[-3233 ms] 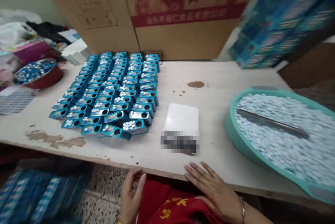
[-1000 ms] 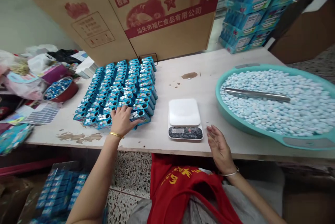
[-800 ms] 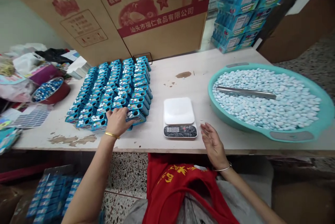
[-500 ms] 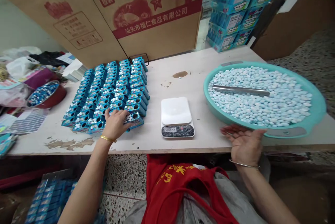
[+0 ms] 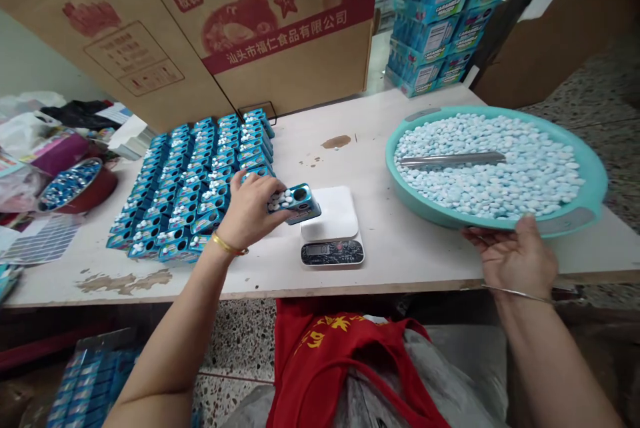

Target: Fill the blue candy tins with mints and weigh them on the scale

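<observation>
My left hand (image 5: pixel 254 207) is closed round a small blue candy box (image 5: pixel 303 207) with white candies on its top beside a dark round hole. The box is held over the left edge of the white kitchen scale (image 5: pixel 336 213); I cannot tell whether it touches the pan. The scale's display is lit and reads near zero. At the right, my right hand (image 5: pixel 520 256) grips the near rim of a turquoise basin (image 5: pixel 425 205), thumb on the rim and fingers underneath. Pale blue and white candies (image 5: pixel 500 191) fill the basin, and a metal scoop (image 5: pixel 453 160) lies on them.
Rows of similar blue boxes (image 5: pixel 187 178) stand at the left. Behind them rises a big cardboard carton (image 5: pixel 290 75). Wrapped blue packs (image 5: pixel 430 41) are stacked at the back right. A red bowl (image 5: pixel 95 191) of shiny wrappers sits far left.
My left hand has lifted a candy box out of the rows and carried it right to the scale. The scale's display has changed. My right hand has taken hold of the basin's rim.
</observation>
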`<control>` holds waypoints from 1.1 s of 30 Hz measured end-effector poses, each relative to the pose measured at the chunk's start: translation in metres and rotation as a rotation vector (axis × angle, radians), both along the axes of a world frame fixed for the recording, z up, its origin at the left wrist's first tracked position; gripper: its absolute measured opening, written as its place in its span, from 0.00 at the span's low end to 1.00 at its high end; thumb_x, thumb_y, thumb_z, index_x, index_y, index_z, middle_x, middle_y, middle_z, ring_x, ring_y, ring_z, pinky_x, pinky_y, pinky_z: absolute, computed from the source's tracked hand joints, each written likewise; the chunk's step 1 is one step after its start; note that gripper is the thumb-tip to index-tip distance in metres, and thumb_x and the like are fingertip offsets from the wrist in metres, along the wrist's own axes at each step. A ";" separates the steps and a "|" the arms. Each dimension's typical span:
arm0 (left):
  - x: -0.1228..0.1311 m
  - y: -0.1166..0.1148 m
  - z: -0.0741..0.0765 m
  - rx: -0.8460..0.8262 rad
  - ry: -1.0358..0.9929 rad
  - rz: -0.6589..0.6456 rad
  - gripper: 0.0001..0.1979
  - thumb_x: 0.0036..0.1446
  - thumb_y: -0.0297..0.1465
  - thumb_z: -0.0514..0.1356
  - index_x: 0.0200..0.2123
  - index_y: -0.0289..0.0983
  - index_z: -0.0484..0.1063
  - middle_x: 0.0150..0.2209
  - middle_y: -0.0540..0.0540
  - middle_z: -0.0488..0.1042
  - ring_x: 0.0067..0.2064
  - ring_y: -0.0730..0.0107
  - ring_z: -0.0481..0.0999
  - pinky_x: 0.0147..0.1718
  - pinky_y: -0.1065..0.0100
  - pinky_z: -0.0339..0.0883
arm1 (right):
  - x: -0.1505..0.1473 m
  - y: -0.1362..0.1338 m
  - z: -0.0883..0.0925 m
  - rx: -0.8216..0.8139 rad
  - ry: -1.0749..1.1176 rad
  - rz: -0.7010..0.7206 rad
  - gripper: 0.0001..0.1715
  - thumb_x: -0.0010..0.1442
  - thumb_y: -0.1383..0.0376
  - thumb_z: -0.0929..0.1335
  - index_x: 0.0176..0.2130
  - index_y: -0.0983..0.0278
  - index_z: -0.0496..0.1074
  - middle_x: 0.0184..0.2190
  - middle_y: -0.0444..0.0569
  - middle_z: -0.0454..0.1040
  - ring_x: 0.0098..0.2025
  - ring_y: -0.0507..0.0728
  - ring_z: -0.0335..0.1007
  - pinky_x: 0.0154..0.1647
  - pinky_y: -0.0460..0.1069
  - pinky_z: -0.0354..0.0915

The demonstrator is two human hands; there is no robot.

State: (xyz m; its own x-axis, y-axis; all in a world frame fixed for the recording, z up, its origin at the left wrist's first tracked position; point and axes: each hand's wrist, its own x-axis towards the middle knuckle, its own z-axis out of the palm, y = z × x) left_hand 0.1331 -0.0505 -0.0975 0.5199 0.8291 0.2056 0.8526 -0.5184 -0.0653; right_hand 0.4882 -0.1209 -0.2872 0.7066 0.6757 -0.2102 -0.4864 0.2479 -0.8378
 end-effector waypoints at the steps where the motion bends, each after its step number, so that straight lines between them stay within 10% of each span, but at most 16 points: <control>1: 0.006 0.005 -0.002 -0.006 0.006 -0.022 0.13 0.53 0.40 0.62 0.39 0.40 0.70 0.38 0.49 0.74 0.46 0.59 0.69 0.60 0.49 0.43 | 0.007 0.003 -0.001 0.003 -0.001 0.006 0.16 0.58 0.55 0.65 0.32 0.65 0.72 0.21 0.46 0.72 0.20 0.53 0.68 0.30 0.56 0.69; 6: 0.028 0.022 -0.015 -0.032 0.029 -0.091 0.14 0.53 0.41 0.63 0.38 0.39 0.69 0.37 0.48 0.74 0.44 0.59 0.69 0.60 0.48 0.43 | -0.002 0.006 -0.012 -0.060 -0.078 -0.030 0.30 0.59 0.43 0.61 0.27 0.65 0.71 0.20 0.47 0.71 0.21 0.54 0.69 0.29 0.54 0.68; 9: 0.035 0.029 -0.023 -0.076 0.026 -0.126 0.15 0.53 0.43 0.63 0.38 0.39 0.69 0.37 0.48 0.75 0.44 0.59 0.69 0.59 0.47 0.44 | -0.036 -0.001 -0.021 -0.118 -0.186 0.215 0.40 0.57 0.36 0.55 0.25 0.66 0.72 0.21 0.50 0.73 0.25 0.56 0.72 0.30 0.53 0.69; 19: 0.037 0.042 -0.038 -0.173 -0.014 -0.157 0.19 0.52 0.44 0.64 0.43 0.40 0.69 0.39 0.47 0.74 0.45 0.58 0.70 0.61 0.44 0.43 | -0.089 0.002 -0.020 -0.051 -0.638 0.582 0.25 0.63 0.48 0.61 0.30 0.63 0.74 0.24 0.47 0.72 0.28 0.54 0.70 0.30 0.49 0.68; 24: 0.008 0.030 -0.041 -0.243 -0.405 -0.095 0.23 0.57 0.43 0.60 0.51 0.38 0.65 0.45 0.41 0.72 0.44 0.64 0.72 0.46 0.60 0.67 | -0.088 -0.004 -0.020 -0.027 -0.763 0.606 0.20 0.64 0.52 0.61 0.31 0.62 0.72 0.26 0.47 0.71 0.29 0.55 0.68 0.31 0.49 0.65; 33: -0.038 -0.030 -0.127 -0.344 -0.639 0.222 0.10 0.61 0.34 0.55 0.42 0.37 0.72 0.38 0.44 0.77 0.35 0.69 0.76 0.34 0.68 0.71 | -0.087 -0.006 -0.028 -0.011 -0.840 0.625 0.18 0.64 0.54 0.62 0.32 0.62 0.72 0.27 0.46 0.70 0.30 0.54 0.68 0.32 0.49 0.63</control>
State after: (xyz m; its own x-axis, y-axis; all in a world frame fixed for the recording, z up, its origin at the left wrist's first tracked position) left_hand 0.0951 -0.0808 -0.2245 0.2002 0.9722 0.1215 0.7569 -0.2322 0.6109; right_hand 0.4009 -0.1269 -0.3154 0.1535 0.9719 0.1783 0.2141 0.1434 -0.9662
